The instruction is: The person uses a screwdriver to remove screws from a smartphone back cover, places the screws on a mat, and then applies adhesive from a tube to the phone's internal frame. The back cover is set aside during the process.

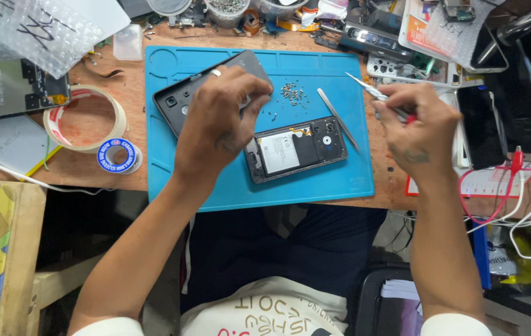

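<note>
On the blue mat [172,186] we see a dark back cover [181,99] at upper left and an opened phone [296,149] mid-mat, battery showing. Our left hand [215,124] sits over the cover, fingers curled; whether they grip it we cannot tell. We judge the cover light, thin, a bit flexible, best held by its edges. The phone looks fragile, also edges only. Our right hand [418,127] is pinched on a slim metal tool [371,90]. Tweezers [338,118] lie beside tiny screws [293,94], easily scattered.
</note>
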